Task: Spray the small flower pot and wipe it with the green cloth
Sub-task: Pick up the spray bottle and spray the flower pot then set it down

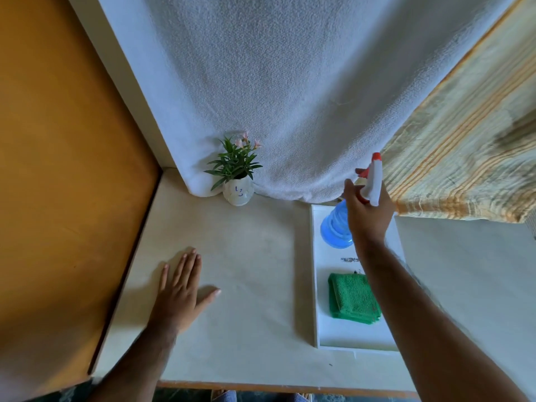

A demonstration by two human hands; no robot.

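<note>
A small white flower pot [238, 193] with green leaves and pink blossoms stands at the back of the table, against the white towel. My right hand [367, 210] grips the neck of a blue spray bottle [336, 229] with a white and red trigger head, over the far end of the white tray [314, 285]. The bottle's nozzle points up and away. The folded green cloth [352, 297] lies in the tray, nearer to me. My left hand [181, 291] rests flat on the table, fingers spread, holding nothing, well in front of the pot.
A white towel [275, 97] hangs behind the table as a backdrop, with a striped orange and beige cloth [464, 146] to its right. An orange wooden panel [63, 169] borders the table on the left. The table's front edge [275, 387] is near me.
</note>
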